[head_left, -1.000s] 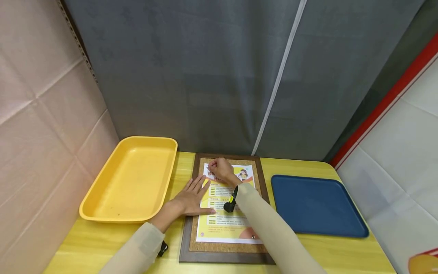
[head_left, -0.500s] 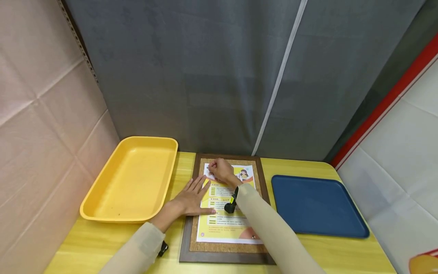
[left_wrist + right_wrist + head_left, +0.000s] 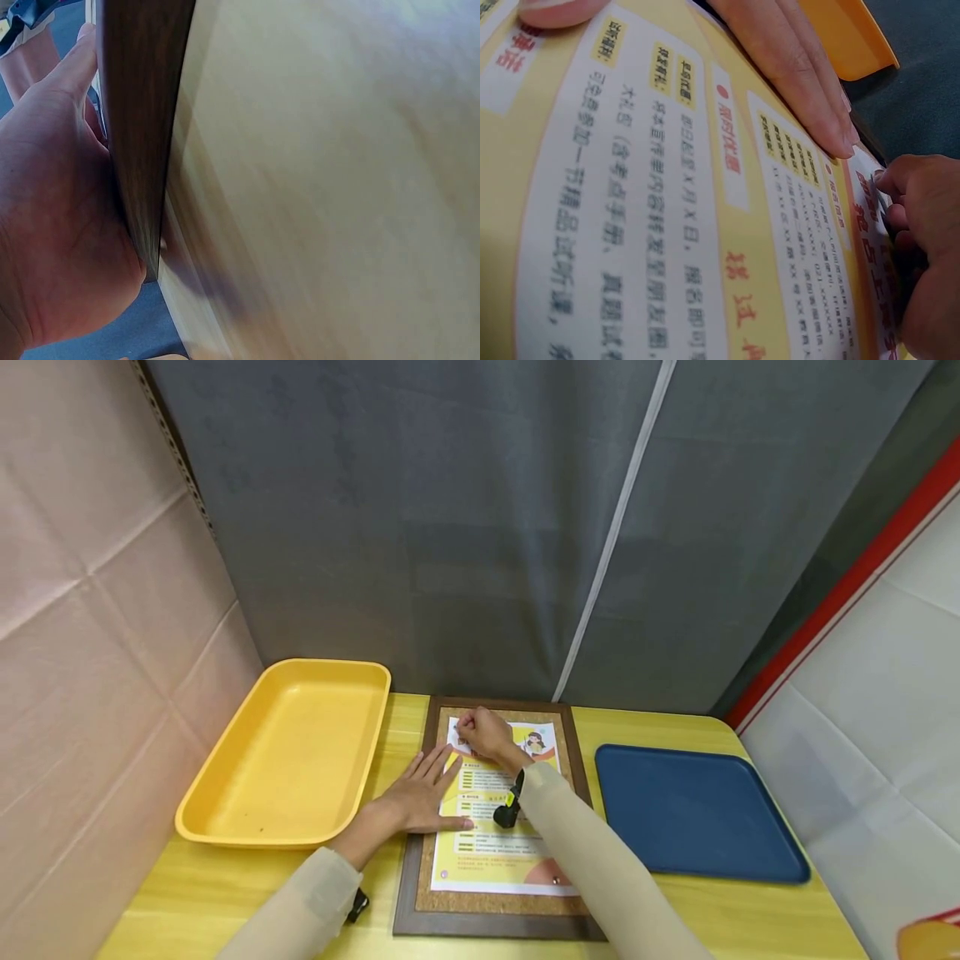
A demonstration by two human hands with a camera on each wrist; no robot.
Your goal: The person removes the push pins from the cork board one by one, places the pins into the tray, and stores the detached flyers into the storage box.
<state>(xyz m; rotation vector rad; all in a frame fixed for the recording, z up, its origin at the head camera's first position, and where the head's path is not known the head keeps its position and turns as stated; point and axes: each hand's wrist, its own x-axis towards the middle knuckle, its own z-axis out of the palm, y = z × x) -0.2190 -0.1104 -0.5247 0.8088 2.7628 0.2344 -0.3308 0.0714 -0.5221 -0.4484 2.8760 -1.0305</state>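
A printed yellow and white poster [image 3: 495, 852] lies on a cork board [image 3: 480, 902] with a dark brown wooden frame [image 3: 487, 926]. My left hand [image 3: 416, 797] is spread flat over the left side of the frame and the poster's left edge, thumb pointing right. At the poster's upper left corner, my right hand [image 3: 487, 732] has its fingers curled, with thumb and forefinger pinching a small pin that the fingertips mostly hide. In the right wrist view those fingertips [image 3: 885, 180] are right at the sheet's edge. A small round tack [image 3: 557, 880] shows at the lower right corner.
To the left stands a deep yellow tray [image 3: 281, 835], close to the board. On the right lies a flat blue tray [image 3: 697, 810]. A grey curtain [image 3: 420, 527] hangs behind the wooden table [image 3: 645, 722], and pale walls close off both sides.
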